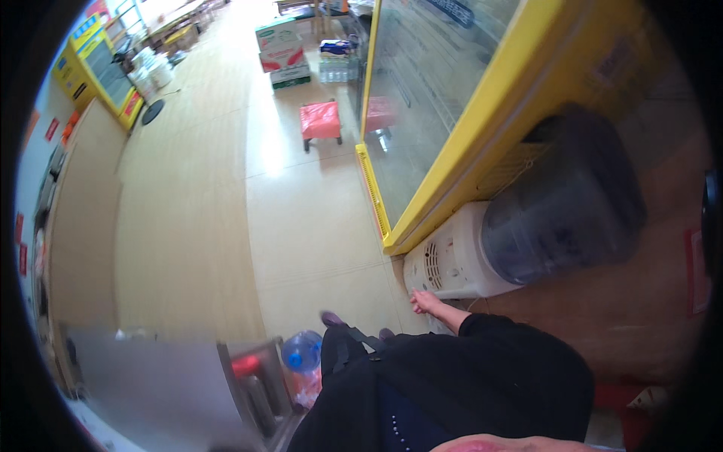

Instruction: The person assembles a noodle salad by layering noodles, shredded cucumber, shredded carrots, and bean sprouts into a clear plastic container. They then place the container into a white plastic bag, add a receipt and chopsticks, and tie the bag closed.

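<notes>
My right hand (425, 302) reaches out of a black sleeve (497, 331) to the front edge of a white water dispenser (461, 260). Its fingers are curled together at the dispenser's near corner. Whatever they may grip is too small to make out. A large bluish water bottle (561, 218) sits upside down on the dispenser. My left hand does not show.
A yellow-framed glass-door fridge (437, 98) stands beside the dispenser. By my feet is a clear blue bottle (302, 351), next to a metal counter (151, 384). Farther off are a red-topped stool (321, 120), stacked cartons (283, 56) and another yellow fridge (102, 68).
</notes>
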Action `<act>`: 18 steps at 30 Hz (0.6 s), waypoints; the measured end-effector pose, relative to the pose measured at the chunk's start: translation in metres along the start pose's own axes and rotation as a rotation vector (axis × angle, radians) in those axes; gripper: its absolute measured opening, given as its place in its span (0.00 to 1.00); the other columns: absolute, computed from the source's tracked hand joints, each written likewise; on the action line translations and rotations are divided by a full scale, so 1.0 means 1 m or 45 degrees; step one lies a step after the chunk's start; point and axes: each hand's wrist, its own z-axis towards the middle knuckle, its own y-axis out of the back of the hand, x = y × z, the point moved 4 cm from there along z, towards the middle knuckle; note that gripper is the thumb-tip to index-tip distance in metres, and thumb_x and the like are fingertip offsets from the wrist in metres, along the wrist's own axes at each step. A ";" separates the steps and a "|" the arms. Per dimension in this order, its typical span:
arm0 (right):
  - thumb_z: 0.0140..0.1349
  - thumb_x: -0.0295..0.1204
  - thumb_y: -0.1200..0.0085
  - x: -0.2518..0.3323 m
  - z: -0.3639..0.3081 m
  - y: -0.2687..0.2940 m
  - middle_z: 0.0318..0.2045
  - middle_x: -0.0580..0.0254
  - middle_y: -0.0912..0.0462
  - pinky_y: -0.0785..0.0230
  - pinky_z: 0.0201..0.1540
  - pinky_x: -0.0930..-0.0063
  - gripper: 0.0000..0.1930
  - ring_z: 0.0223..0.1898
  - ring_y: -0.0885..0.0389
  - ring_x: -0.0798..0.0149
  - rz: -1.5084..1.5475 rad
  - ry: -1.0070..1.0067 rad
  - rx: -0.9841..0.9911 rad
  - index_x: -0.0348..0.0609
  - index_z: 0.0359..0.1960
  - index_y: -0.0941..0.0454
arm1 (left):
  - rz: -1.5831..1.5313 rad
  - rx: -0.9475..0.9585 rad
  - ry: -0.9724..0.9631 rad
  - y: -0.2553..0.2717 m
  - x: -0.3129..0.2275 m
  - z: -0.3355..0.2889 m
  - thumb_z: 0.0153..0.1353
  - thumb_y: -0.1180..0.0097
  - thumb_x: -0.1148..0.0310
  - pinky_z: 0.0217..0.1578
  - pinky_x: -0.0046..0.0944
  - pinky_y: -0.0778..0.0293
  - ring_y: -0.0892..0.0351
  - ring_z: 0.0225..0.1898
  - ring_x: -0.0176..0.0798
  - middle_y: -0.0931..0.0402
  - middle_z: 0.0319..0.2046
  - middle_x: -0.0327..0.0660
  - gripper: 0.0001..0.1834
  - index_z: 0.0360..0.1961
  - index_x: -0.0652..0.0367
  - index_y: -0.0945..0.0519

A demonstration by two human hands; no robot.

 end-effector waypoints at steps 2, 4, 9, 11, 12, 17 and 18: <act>0.67 0.60 0.67 0.053 0.027 -0.017 0.18 0.61 0.20 0.33 0.21 0.76 0.33 0.17 0.25 0.69 -0.093 0.047 0.008 0.38 0.41 0.24 | 0.064 0.024 0.049 0.009 -0.023 0.044 0.60 0.44 0.66 0.38 0.36 0.24 0.20 0.34 0.39 0.20 0.35 0.43 0.19 0.48 0.68 0.26; 0.67 0.60 0.67 0.086 0.042 -0.027 0.20 0.60 0.20 0.32 0.22 0.76 0.33 0.18 0.24 0.69 -0.080 0.025 -0.016 0.38 0.41 0.25 | 0.195 0.059 0.051 0.026 -0.052 0.094 0.60 0.44 0.66 0.37 0.36 0.24 0.20 0.34 0.39 0.20 0.35 0.43 0.19 0.48 0.68 0.26; 0.66 0.61 0.70 0.144 0.060 -0.029 0.21 0.59 0.19 0.32 0.22 0.75 0.34 0.18 0.23 0.68 0.142 -0.272 -0.281 0.39 0.41 0.25 | 0.512 0.047 -0.249 0.114 -0.224 0.225 0.60 0.44 0.66 0.37 0.36 0.24 0.20 0.33 0.39 0.20 0.34 0.43 0.19 0.48 0.68 0.26; 0.66 0.62 0.71 0.159 0.063 -0.029 0.21 0.59 0.19 0.31 0.22 0.73 0.35 0.17 0.23 0.68 0.190 -0.288 -0.308 0.39 0.41 0.25 | -0.030 0.051 -0.302 0.146 -0.346 0.272 0.59 0.44 0.63 0.25 0.34 0.26 0.22 0.25 0.36 0.21 0.28 0.43 0.19 0.46 0.67 0.25; 0.66 0.62 0.71 0.164 0.066 -0.030 0.20 0.59 0.19 0.31 0.22 0.73 0.35 0.17 0.23 0.67 0.213 -0.308 -0.331 0.39 0.41 0.25 | -0.087 -0.075 -0.439 0.164 -0.425 0.292 0.59 0.45 0.62 0.23 0.33 0.27 0.22 0.25 0.35 0.22 0.27 0.43 0.20 0.47 0.66 0.26; 0.65 0.62 0.72 0.186 0.096 -0.046 0.20 0.60 0.20 0.33 0.19 0.74 0.34 0.18 0.23 0.68 0.366 -0.513 -0.450 0.42 0.42 0.26 | -0.259 0.265 -1.101 0.116 -0.801 0.287 0.66 0.47 0.62 0.45 0.35 0.24 0.25 0.46 0.39 0.29 0.51 0.51 0.31 0.63 0.67 0.42; 0.65 0.62 0.72 0.193 0.104 -0.056 0.21 0.60 0.19 0.33 0.19 0.74 0.35 0.18 0.22 0.68 0.393 -0.472 -0.438 0.42 0.42 0.26 | -0.269 0.427 -1.318 0.095 -0.858 0.260 0.67 0.48 0.64 0.43 0.35 0.24 0.24 0.44 0.39 0.26 0.45 0.50 0.29 0.63 0.68 0.41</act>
